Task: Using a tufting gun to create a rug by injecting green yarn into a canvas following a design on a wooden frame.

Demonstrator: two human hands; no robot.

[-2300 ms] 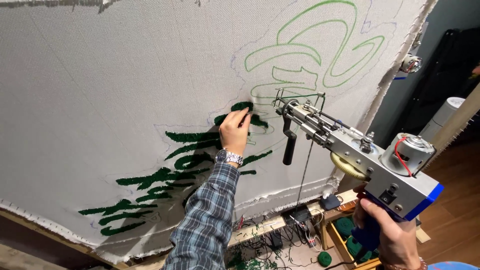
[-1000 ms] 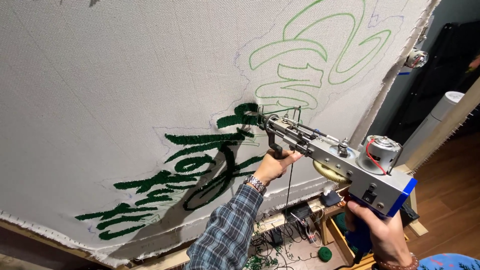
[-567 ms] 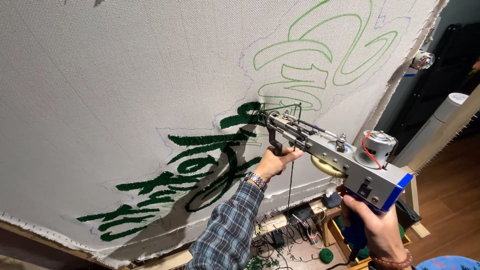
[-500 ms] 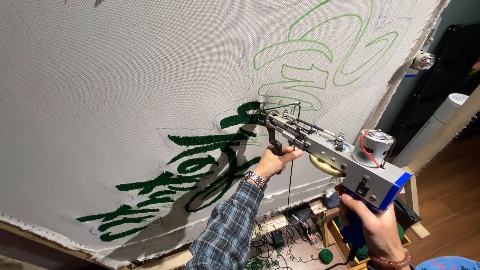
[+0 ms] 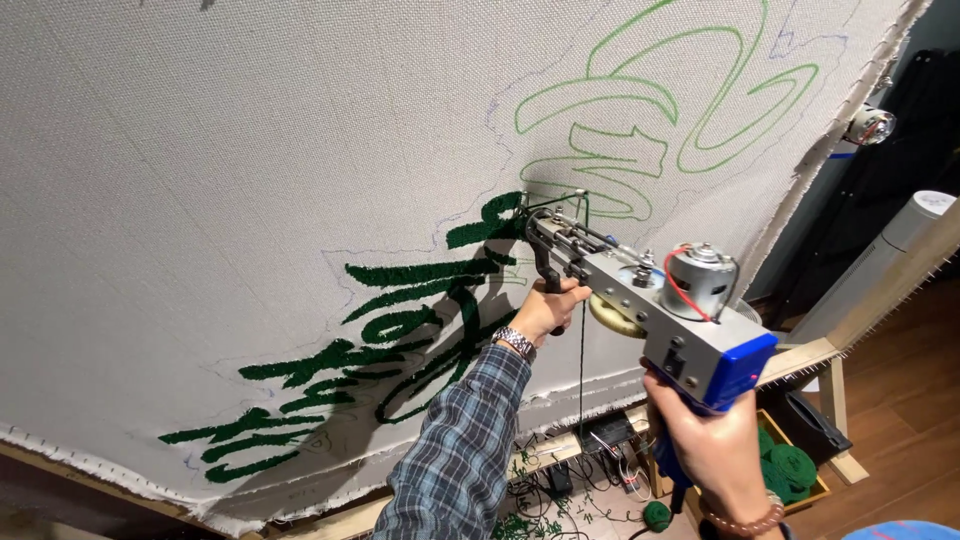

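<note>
Below the cloth, on the floor, lie cables, a power strip and balls of green yarn in a wooden box; a white cylinder leans at right. Dark green tufted strokes cross the cloth, with light green outlines above them. The gun body hides part of the frame rail; the needle tip at the cloth is hard to make out. The gun's long axis runs from lower right up-left, nose against the cloth by the upper tufted stroke. Left hand is closed round the black front handle; right hand is wrapped round the blue rear grip.
</note>
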